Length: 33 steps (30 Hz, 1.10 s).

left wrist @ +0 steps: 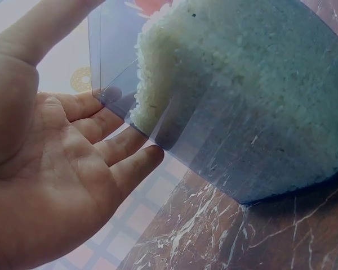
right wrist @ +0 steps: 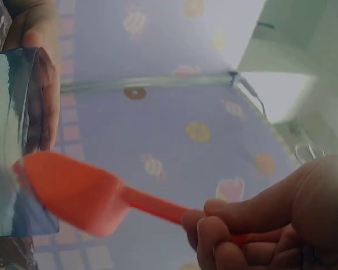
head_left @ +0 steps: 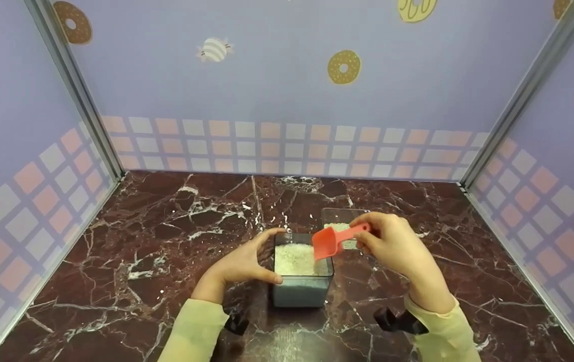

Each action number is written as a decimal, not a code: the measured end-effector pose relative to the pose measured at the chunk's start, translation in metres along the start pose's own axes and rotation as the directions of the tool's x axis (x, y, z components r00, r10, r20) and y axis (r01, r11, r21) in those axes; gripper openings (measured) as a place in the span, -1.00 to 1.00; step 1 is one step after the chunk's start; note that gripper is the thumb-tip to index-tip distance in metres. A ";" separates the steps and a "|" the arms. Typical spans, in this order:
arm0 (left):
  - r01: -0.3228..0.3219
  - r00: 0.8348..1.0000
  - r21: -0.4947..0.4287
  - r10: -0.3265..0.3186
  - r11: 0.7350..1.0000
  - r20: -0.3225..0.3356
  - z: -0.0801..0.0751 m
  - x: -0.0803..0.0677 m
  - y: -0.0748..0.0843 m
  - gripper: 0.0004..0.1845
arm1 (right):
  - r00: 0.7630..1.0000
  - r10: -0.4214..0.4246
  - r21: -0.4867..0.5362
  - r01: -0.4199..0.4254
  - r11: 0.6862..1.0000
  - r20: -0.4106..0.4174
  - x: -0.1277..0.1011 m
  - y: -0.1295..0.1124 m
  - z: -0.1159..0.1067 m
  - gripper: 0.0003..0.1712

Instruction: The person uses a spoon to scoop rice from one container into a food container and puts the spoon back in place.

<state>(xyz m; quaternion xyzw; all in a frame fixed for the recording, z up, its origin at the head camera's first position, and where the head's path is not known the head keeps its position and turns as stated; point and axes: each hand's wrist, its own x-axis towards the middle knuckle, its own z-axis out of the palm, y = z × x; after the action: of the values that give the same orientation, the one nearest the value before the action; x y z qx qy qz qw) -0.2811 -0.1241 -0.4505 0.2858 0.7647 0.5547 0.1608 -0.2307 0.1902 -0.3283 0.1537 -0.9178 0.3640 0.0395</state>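
A clear bluish square container (head_left: 302, 291) stands on the marbled tabletop, with white rice (head_left: 293, 259) in it. My left hand (head_left: 239, 261) holds its left side, thumb at the near rim and fingers toward the far wall; in the left wrist view those fingers (left wrist: 121, 146) reach to the wall fairly straight. My right hand (head_left: 392, 241) pinches the handle of a small orange-red scoop (head_left: 325, 243) between thumb and fingers. The scoop is tilted, its blade overlapping the container's right rim. From the right wrist view, the scoop's (right wrist: 73, 191) outer side shows.
Behind the scoop, partly hidden by my right hand, is a second clear container (head_left: 332, 213) with some rice. Small white grains (head_left: 246, 206) lie scattered on the dark red marbled tabletop (head_left: 191, 201). Lilac patterned panels (head_left: 277, 90) in metal frames enclose the back and sides.
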 end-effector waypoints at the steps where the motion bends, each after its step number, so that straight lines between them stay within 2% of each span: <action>1: 0.000 1.000 0.002 0.000 1.000 0.001 0.000 0.000 0.000 0.15 | 1.000 -0.004 -0.051 0.005 0.999 0.004 0.002 -0.006 0.001 -0.82; 4: -0.014 1.000 0.000 0.014 1.000 0.010 0.000 0.001 0.000 0.14 | 0.999 -0.011 -0.125 0.016 0.992 0.034 0.006 -0.017 0.004 -0.80; 7: -0.018 1.000 0.004 0.018 1.000 0.011 0.000 0.001 0.000 0.14 | 0.998 -0.012 -0.115 0.020 0.993 0.065 0.010 -0.019 0.007 -0.79; 12: -0.016 1.000 0.005 0.016 1.000 0.004 0.000 0.000 0.001 0.17 | 0.994 0.021 0.012 -0.023 1.000 0.109 0.016 -0.001 0.015 -0.82; 16: -0.016 1.000 -0.005 0.016 1.000 0.008 0.000 0.000 0.001 0.17 | 0.992 0.020 0.152 -0.040 0.988 0.127 0.018 0.021 0.023 -0.82; 19: -0.011 1.000 -0.005 0.011 1.000 0.009 0.000 0.000 0.000 0.16 | 0.990 0.017 0.263 -0.053 0.963 0.141 0.019 0.039 0.028 -0.79; 25: -0.008 1.000 -0.025 0.009 1.000 0.009 0.000 0.000 0.000 0.15 | 0.983 0.048 0.460 -0.127 0.879 0.179 0.018 0.064 0.042 -0.70; 28: -0.002 1.000 -0.016 0.002 1.000 0.005 0.000 0.000 0.000 0.16 | 0.983 0.060 0.507 -0.142 0.850 0.176 0.016 0.070 0.051 -0.69; 33: 0.004 1.000 -0.028 -0.004 1.000 0.006 0.001 0.000 0.000 0.15 | 0.987 0.066 0.544 -0.137 0.828 0.149 0.014 0.072 0.063 -0.70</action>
<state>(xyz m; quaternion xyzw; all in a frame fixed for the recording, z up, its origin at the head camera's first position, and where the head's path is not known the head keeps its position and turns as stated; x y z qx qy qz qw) -0.2809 -0.1235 -0.4502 0.2836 0.7570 0.5641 0.1684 -0.2643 0.1933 -0.4196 0.1317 -0.7812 0.6046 -0.0827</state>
